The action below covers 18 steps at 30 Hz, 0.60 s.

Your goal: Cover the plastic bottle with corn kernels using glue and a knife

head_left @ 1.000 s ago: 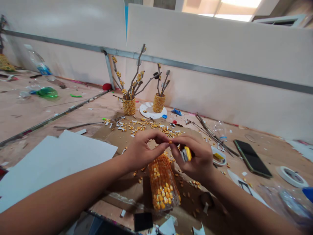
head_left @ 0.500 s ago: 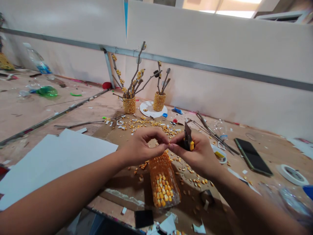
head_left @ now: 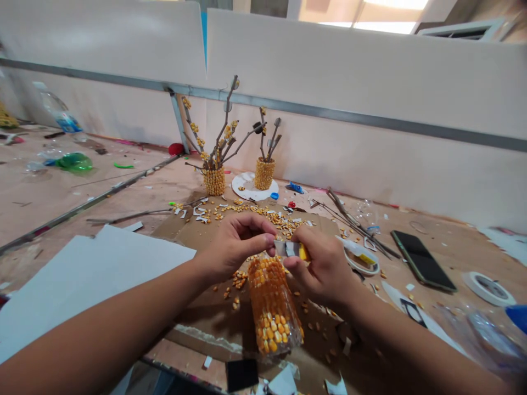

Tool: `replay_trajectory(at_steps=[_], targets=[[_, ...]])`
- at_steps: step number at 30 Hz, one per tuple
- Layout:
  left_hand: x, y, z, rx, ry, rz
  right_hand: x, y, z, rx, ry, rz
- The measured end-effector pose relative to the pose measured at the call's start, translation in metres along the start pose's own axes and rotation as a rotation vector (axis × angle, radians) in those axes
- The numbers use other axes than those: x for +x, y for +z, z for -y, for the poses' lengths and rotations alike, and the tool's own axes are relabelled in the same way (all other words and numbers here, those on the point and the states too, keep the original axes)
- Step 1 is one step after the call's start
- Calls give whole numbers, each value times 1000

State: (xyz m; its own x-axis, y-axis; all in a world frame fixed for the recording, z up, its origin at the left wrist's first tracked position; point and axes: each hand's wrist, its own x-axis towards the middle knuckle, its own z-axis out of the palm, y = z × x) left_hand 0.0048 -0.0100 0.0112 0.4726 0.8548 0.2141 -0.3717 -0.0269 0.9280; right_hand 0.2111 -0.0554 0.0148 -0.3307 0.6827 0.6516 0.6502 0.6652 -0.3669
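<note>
My left hand (head_left: 241, 244) pinches thumb and forefinger together over a tiny thing, most likely a corn kernel, which the fingertips mostly hide. A yellow utility knife (head_left: 303, 252) is gripped in my right hand (head_left: 325, 269), its blade pointing left and meeting the left fingertips. Beneath both hands, a clear plastic bottle piece (head_left: 272, 307) covered in rows of corn kernels lies tilted on brown cardboard (head_left: 197, 307). Loose corn kernels (head_left: 284, 222) are scattered around it, thickest just beyond my hands.
Behind stand two kernel-covered pots (head_left: 214, 181) (head_left: 264, 173) holding twigs, the smaller on a white disc (head_left: 242, 189). White sheets (head_left: 82, 280) lie left. To the right are twigs (head_left: 349, 219), a phone (head_left: 422, 260) and a tape roll (head_left: 489, 289). A white partition (head_left: 370, 170) rises at the back.
My right hand has turned the knife from blade-up to blade-left, bringing the blade to my left fingertips. Its own fingertips have parted from the left ones. The view has shifted slightly.
</note>
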Motion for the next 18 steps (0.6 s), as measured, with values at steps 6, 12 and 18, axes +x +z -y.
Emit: replay_trajectory(at_steps=[6,12,18], targets=[[-2,1,-2,30,-9,-18,-2,1,-2,-70,22,38],[-3,0,-2,77,-9,-26,-2,1,-3,-82,14,54],[-4,4,-9,107,45,-11,0,0,-2,-54,5,83]])
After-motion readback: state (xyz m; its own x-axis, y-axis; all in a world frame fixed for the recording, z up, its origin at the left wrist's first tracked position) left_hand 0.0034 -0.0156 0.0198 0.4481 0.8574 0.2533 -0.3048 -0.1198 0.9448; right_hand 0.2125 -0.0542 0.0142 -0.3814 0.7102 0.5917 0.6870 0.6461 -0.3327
